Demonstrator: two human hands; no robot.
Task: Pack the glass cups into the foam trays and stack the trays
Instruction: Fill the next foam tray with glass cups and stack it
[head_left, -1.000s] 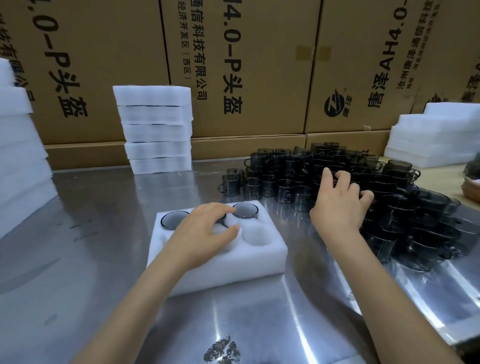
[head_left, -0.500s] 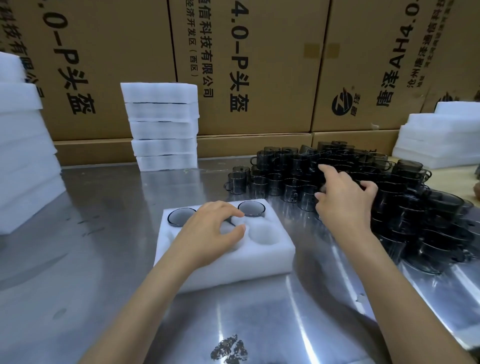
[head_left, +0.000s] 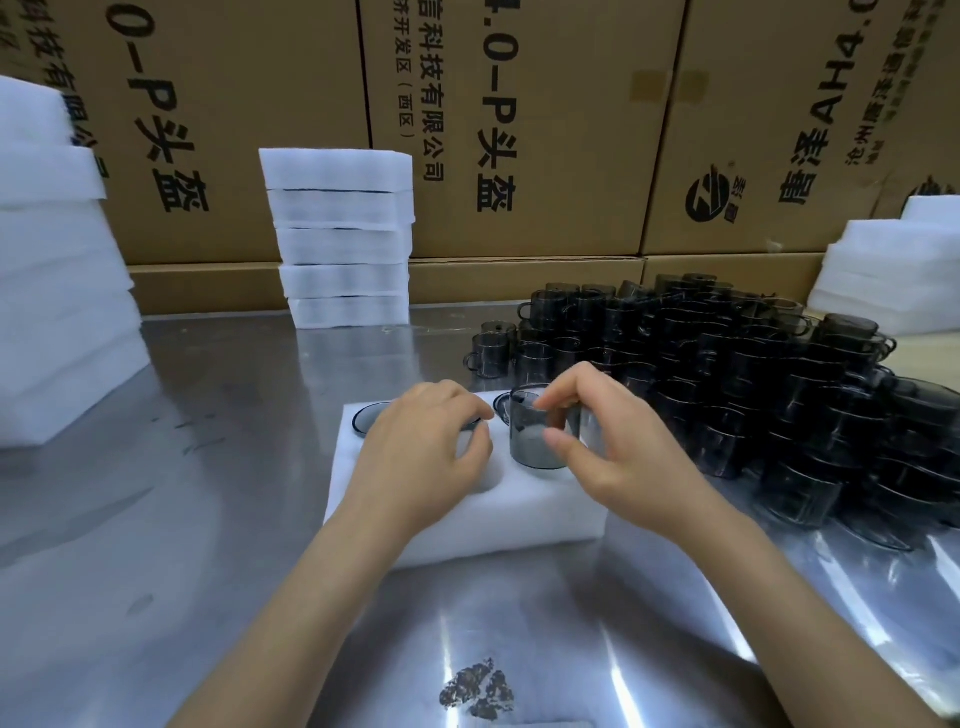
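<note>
We see a white foam tray (head_left: 467, 514) lying flat on a shiny metal table (head_left: 208, 519). The right hand (head_left: 618, 447) holds a dark glass cup (head_left: 540, 434) with curled fingers and thumb. The cup stands upright, and its bottom sits at a hole on the right side of the tray. We cannot tell if it is all the way in.

The left hand (head_left: 423, 457) rests on the tray with its fingers bent over the foam. It holds nothing. Its fingertips reach a hole in the back row. We see the rim of one cup (head_left: 363, 415) sunk in the back left hole. Another rim (head_left: 503, 405) shows just behind the cup in the right hand.

To the right, a big pile of dark cups (head_left: 753, 384) sits on the table, close to the tray. Many are stacked on each other.

At the back of the table stands a stack of white trays (head_left: 343, 239). More foam (head_left: 57, 291) is piled at the far left, and more (head_left: 898, 265) at the far right. Brown cardboard boxes (head_left: 519, 130) with black writing stand behind it all. A dark smudge (head_left: 478, 688) marks the table near us.
</note>
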